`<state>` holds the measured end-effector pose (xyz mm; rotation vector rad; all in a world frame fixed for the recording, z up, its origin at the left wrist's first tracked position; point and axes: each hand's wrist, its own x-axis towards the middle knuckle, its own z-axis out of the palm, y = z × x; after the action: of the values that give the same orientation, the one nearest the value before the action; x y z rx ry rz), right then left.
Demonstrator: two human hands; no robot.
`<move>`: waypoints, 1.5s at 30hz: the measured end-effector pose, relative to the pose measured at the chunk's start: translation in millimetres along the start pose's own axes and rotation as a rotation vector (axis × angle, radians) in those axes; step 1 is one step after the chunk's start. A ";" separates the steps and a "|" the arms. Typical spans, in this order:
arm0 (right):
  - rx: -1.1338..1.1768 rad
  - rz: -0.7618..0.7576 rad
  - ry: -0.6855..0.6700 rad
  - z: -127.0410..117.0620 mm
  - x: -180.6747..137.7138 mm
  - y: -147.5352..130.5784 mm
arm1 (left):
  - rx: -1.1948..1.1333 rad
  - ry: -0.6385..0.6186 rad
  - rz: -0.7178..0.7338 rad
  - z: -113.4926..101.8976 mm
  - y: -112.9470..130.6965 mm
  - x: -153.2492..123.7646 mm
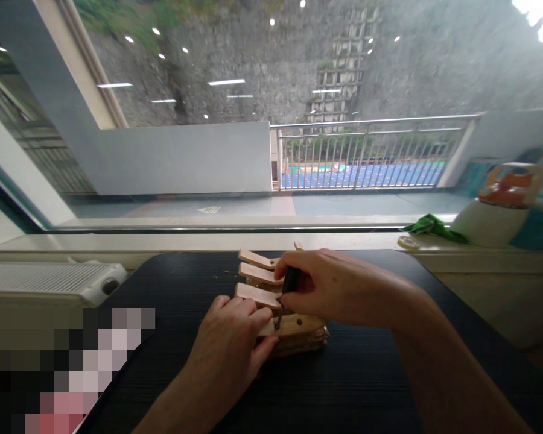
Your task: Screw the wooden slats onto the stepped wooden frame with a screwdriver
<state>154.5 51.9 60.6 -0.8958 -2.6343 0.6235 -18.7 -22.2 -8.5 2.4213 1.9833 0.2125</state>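
Note:
A wooden piece with a thick, rough-edged body lies on a dark table, and several pale flat wooden slats stick out from it to the left. My left hand is closed around the nearest slat, whose end shows between thumb and fingers. My right hand grips a screwdriver by its black handle. The thin metal shaft points down, with its tip at the slat beside my left thumb; the exact contact is too small to make out. A dark round hole shows in the wooden body right of the tip.
The dark table stands against a window sill. A white radiator is at the left. On the sill at the right are a green cloth, a roll of tape and a white container with an orange top.

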 end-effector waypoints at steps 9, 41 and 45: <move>0.006 -0.009 -0.031 -1.5 1.1 -0.8 | 0.001 0.009 0.002 2.3 -0.4 0.2; 0.003 -0.017 -0.049 -3.0 -0.9 -1.7 | -0.009 0.017 0.017 0.5 -0.1 0.4; -0.013 0.010 -0.032 -3.8 1.1 -3.9 | -0.009 0.011 0.019 0.3 0.3 -0.8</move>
<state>153.2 51.0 65.9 -0.9110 -2.6665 0.6286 -18.5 -23.0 -8.9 2.4397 1.9608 0.2353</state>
